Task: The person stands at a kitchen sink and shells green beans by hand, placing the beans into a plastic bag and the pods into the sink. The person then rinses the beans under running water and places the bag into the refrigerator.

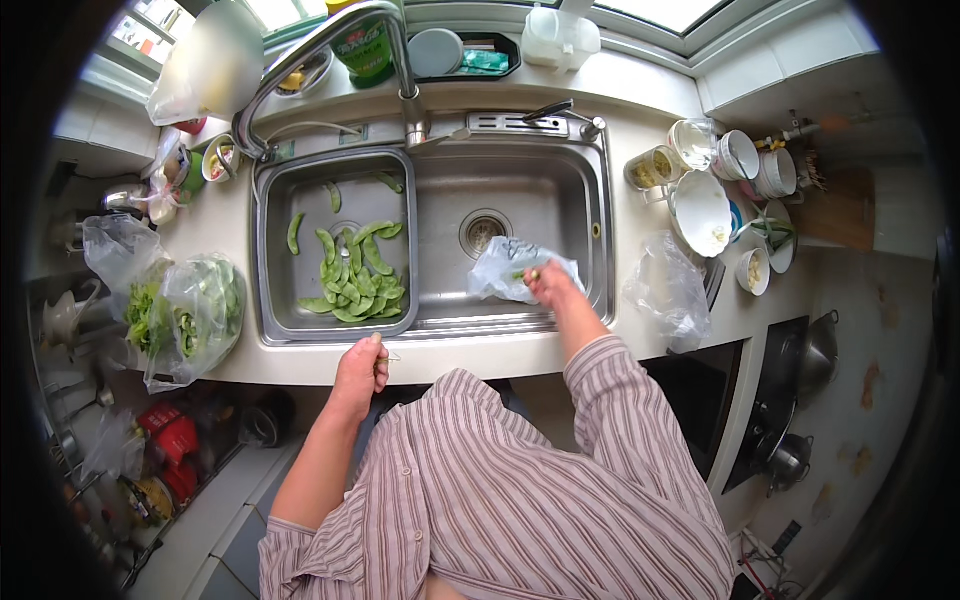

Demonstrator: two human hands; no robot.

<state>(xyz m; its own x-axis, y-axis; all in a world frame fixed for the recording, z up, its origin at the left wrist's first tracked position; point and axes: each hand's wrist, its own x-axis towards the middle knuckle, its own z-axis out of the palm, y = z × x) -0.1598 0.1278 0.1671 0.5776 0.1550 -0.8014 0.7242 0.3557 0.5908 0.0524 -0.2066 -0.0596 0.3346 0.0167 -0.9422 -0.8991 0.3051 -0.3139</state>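
Observation:
My left hand (361, 376) is closed just in front of the counter's edge, below the sink's left basin. A thin pale-green bean string (394, 359) sticks out from its fingers. Inside the right basin, my right hand (553, 283) pinches a small green bean piece (520, 275) above a white plastic bag (495, 271). Dark writing marks the bag, and part of it lies under the hand. Flat green bean pods (364, 289) are heaped in the grey-rimmed steel basin (296, 180) on the left, with several lying apart near its far and left sides.
A chrome faucet (413, 120) arches over the left basin. Bagged leafy greens (196, 315) sit on the counter at left. To the right stand a white oval bowl (700, 210), stacked bowls (776, 174), a glass jar (651, 169), a bowl of garlic cloves (753, 271) and a clear plastic bag (667, 289).

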